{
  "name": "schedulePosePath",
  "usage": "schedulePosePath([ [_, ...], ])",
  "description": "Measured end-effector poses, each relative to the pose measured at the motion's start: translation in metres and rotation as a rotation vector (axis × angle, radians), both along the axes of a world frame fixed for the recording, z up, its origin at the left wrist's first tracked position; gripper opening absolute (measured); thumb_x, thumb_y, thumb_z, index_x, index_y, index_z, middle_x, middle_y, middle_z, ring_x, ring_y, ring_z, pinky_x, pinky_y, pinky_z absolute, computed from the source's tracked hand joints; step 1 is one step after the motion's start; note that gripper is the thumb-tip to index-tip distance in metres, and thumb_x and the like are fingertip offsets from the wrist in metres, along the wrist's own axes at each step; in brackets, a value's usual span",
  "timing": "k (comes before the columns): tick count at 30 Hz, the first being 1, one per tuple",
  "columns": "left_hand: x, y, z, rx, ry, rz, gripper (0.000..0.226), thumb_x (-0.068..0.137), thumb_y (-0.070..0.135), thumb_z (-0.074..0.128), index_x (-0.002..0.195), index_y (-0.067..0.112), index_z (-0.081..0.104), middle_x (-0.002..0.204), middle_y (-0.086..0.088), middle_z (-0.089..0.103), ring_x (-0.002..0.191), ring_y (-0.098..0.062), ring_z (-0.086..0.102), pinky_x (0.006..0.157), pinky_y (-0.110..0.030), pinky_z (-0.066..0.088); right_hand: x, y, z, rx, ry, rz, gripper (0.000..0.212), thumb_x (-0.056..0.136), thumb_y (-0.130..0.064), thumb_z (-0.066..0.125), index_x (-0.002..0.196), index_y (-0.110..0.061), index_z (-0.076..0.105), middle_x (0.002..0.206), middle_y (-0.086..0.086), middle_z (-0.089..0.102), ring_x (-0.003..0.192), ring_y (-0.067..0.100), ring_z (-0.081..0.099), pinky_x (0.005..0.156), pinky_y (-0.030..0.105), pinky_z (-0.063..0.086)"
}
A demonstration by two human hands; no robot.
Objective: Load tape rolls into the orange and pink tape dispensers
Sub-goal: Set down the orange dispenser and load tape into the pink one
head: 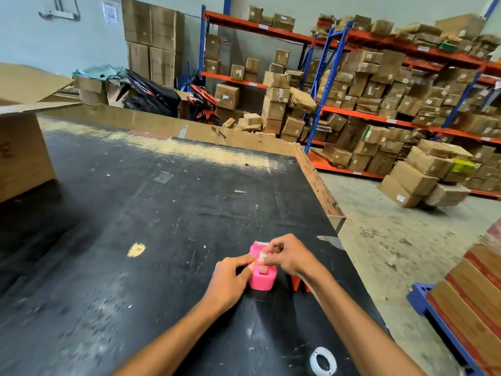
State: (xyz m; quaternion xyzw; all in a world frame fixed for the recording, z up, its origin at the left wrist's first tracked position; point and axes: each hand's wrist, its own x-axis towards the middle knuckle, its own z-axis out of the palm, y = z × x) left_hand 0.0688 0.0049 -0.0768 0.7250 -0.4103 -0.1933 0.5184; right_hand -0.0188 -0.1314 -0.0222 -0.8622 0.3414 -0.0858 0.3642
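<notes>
The pink tape dispenser stands on the black table, its metal cutter end facing away from me. My left hand grips its left side, thumb and forefinger pinched at the top. My right hand pinches a clear tape roll that sits in the dispenser's slot. Just right of it, mostly hidden under my right wrist, is the orange dispenser. A second clear tape roll lies flat near the table's front edge, beside my right forearm.
A large cardboard box stands at the table's left. A low cardboard wall lines the far and right edges. Beyond are shelves of cartons, two parked motorbikes, and a blue pallet with stacked boxes at right.
</notes>
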Motion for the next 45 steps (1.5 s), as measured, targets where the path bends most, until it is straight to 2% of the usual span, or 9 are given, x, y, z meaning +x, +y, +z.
schedulePosePath([
  [3,0.001,-0.001,-0.001,-0.008,-0.002,-0.015,0.030,0.091,0.016,0.057,0.119,0.021,0.066,0.121,0.007,0.069,0.108,0.007,0.057,0.085,0.004,0.037,0.000,-0.002,0.003,-0.032,0.041,0.047,0.014,0.069,-0.015,0.082,0.079,-0.010,0.074,0.055,-0.007,0.046,0.052,0.005,0.038,0.051,0.020,0.030],
  [9,0.002,-0.002,-0.004,-0.013,-0.024,-0.021,0.032,0.091,0.015,0.056,0.121,0.022,0.065,0.124,0.007,0.067,0.118,0.002,0.056,0.101,-0.017,0.042,-0.002,-0.012,0.007,-0.034,0.044,0.120,0.026,0.076,-0.041,0.073,0.092,-0.021,0.074,0.076,-0.002,0.058,0.071,0.010,0.050,0.067,0.028,0.039],
  [14,0.003,-0.003,-0.008,0.000,-0.044,-0.024,0.033,0.091,0.021,0.056,0.123,0.026,0.064,0.127,0.009,0.065,0.122,0.001,0.054,0.108,-0.028,0.042,-0.003,-0.018,0.012,0.028,0.111,0.227,0.023,0.074,-0.036,0.077,0.089,-0.018,0.076,0.060,-0.007,0.044,0.056,0.007,0.037,0.057,0.025,0.030],
  [17,0.003,-0.003,-0.008,0.006,-0.043,-0.014,0.033,0.092,0.022,0.055,0.124,0.024,0.063,0.128,0.009,0.064,0.122,0.004,0.053,0.109,-0.025,0.041,-0.003,-0.020,0.005,0.006,0.041,0.235,0.024,0.067,-0.032,0.082,0.084,-0.016,0.074,0.062,-0.003,0.049,0.060,0.011,0.042,0.059,0.031,0.035],
  [22,0.002,-0.001,-0.002,-0.004,-0.087,-0.045,0.032,0.092,0.017,0.054,0.121,0.024,0.065,0.123,0.015,0.064,0.105,0.026,0.050,0.092,0.003,0.035,0.000,-0.029,0.005,0.030,-0.033,0.290,0.010,0.076,-0.017,0.076,0.074,-0.011,0.069,0.068,0.008,0.063,0.062,0.016,0.057,0.050,0.027,0.048],
  [25,0.002,-0.001,-0.002,-0.005,-0.079,-0.042,0.032,0.093,0.016,0.054,0.122,0.023,0.065,0.124,0.013,0.065,0.116,0.011,0.054,0.095,-0.001,0.037,0.006,-0.039,0.010,-0.008,-0.016,0.319,0.010,0.081,-0.016,0.071,0.079,-0.006,0.072,0.067,0.010,0.065,0.061,0.017,0.057,0.053,0.027,0.047],
  [33,0.000,-0.002,-0.001,-0.012,-0.042,-0.023,0.031,0.093,0.018,0.056,0.123,0.023,0.064,0.125,0.014,0.064,0.118,0.009,0.054,0.100,-0.008,0.040,0.037,-0.069,0.013,-0.152,0.070,0.346,0.012,0.080,-0.019,0.074,0.078,-0.008,0.076,0.080,0.016,0.075,0.069,0.030,0.067,0.062,0.039,0.058],
  [40,-0.001,-0.003,-0.001,-0.011,-0.005,-0.012,0.032,0.092,0.018,0.056,0.123,0.019,0.064,0.126,0.008,0.065,0.119,0.003,0.056,0.104,-0.019,0.044,0.050,-0.077,0.007,-0.006,0.190,0.372,0.008,0.080,-0.017,0.072,0.079,-0.011,0.077,0.067,0.002,0.065,0.060,0.008,0.053,0.052,0.024,0.048],
  [45,-0.001,-0.005,-0.001,-0.004,0.035,-0.009,0.033,0.093,0.014,0.056,0.125,0.015,0.062,0.126,0.006,0.065,0.118,0.001,0.057,0.103,-0.016,0.044,0.052,-0.076,0.005,0.000,0.207,0.364,0.010,0.080,-0.017,0.071,0.084,-0.011,0.078,0.076,0.002,0.066,0.066,0.007,0.053,0.056,0.022,0.046],
])
